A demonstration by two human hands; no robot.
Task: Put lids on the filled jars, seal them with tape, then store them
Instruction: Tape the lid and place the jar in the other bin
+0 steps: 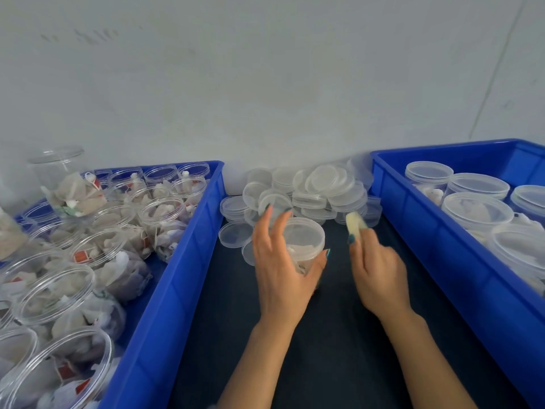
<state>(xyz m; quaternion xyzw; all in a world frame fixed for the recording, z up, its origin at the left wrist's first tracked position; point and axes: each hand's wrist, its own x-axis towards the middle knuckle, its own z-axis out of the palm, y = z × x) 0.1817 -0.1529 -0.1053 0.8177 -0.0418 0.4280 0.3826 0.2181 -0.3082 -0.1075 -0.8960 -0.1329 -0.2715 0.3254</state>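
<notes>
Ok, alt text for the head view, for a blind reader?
Left hand grips a lidded jar over the dark table, right hand hovering beside it. Loose lids are piled behind; the left blue bin holds open filled jars, the right blue bin lidded ones.

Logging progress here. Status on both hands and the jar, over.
Left hand grips lidded jar. Right hand beside it, pale yellowish piece at one finger, blurred. Loose lids piled just behind jar.

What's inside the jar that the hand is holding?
Through the clear jar, under its lid, pale paper pouches show, like little bags. The left hand wraps the jar's lower part, so I cannot see how full it is.
</notes>
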